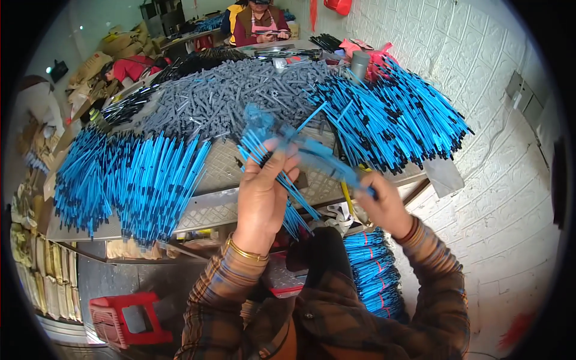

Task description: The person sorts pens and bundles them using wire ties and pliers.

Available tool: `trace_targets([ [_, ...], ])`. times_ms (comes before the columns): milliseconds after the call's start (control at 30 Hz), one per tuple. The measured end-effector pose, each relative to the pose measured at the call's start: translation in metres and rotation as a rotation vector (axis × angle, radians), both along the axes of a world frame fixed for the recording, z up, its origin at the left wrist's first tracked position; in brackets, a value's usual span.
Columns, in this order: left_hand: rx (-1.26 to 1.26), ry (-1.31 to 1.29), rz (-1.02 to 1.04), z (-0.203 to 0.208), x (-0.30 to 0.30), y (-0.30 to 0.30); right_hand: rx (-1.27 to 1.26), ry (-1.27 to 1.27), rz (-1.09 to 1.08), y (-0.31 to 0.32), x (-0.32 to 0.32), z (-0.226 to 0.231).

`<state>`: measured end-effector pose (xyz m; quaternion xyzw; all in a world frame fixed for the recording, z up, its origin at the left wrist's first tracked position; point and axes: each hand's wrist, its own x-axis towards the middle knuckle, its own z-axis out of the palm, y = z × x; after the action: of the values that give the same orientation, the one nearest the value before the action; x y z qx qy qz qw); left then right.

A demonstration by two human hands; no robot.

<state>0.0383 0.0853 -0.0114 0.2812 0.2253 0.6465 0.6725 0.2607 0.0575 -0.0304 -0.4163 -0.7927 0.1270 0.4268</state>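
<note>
My left hand [259, 195] is closed around several thin blue rods [296, 199] with black fittings. They slant down past my fingers toward the table's front edge. My right hand [385, 205], off to the right, grips the near end of a blue rod [329, 161] that is smeared by motion. The rod's far part crosses in front of my left fingers. Beyond my hands lies a large heap of small grey plastic parts [234, 90]. A blurred blue shape [258, 117] shows just above my left fingertips; I cannot make out what it is.
Blue rods are piled at the left [159, 189] and right [384, 120] of the table [225, 171]. Tied blue bundles [375, 273] are stacked below, by the white wall [486, 180]. A red stool [129, 321] stands at lower left. Co-workers [261, 24] sit at the back.
</note>
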Motion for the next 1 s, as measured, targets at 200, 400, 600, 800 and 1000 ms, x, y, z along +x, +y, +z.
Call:
trace_targets([
  [200,0.094,0.021,0.22,-0.013,0.005,0.012,0.143,-0.26,-0.048,-0.025,-0.015,-0.027],
  [400,0.091,0.247,0.306,-0.017,0.001,0.014,0.189,-0.285,-0.072,-0.011,-0.001,-0.03],
  [600,0.134,0.15,0.196,-0.017,-0.006,0.012,0.146,-0.163,-0.057,0.016,0.022,-0.034],
  [800,0.045,-0.175,0.101,-0.003,-0.013,-0.008,-0.22,-0.058,-0.061,0.101,0.057,-0.001],
  [1000,0.063,-0.371,-0.159,-0.004,-0.012,-0.017,-0.216,-0.763,-0.621,0.208,0.101,-0.016],
])
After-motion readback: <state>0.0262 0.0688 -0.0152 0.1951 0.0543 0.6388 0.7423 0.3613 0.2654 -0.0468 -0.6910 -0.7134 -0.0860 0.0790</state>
